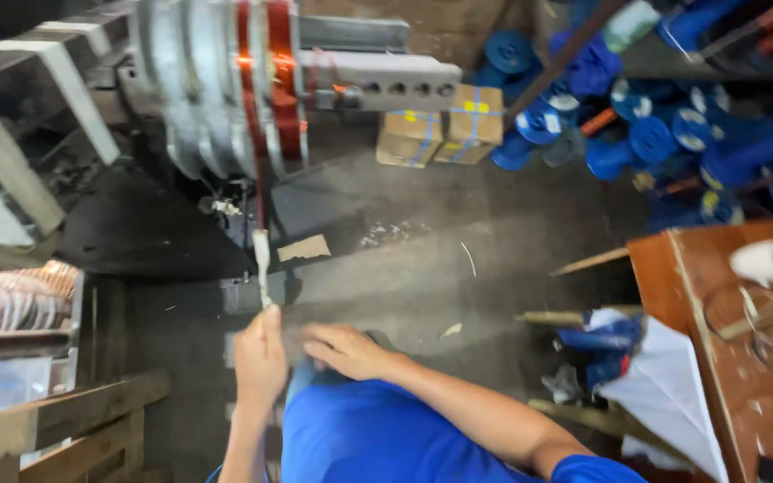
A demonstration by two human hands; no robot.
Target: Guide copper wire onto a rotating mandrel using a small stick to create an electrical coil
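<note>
Head view: my left hand (259,358) pinches a thin white strip (262,259) running up to the copper-wound former (266,85); light, limp, tear-prone, best gripped low. Right hand (346,349) lies spread, empty.

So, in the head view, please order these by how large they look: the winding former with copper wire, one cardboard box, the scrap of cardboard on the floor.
1. Winding former, largest by far.
2. Cardboard box.
3. Scrap of cardboard, smallest.
The box lies farther from the camera, so its lead over the scrap is probably understated.

Grey concrete floor (458,295), wooden table (717,358)
</note>
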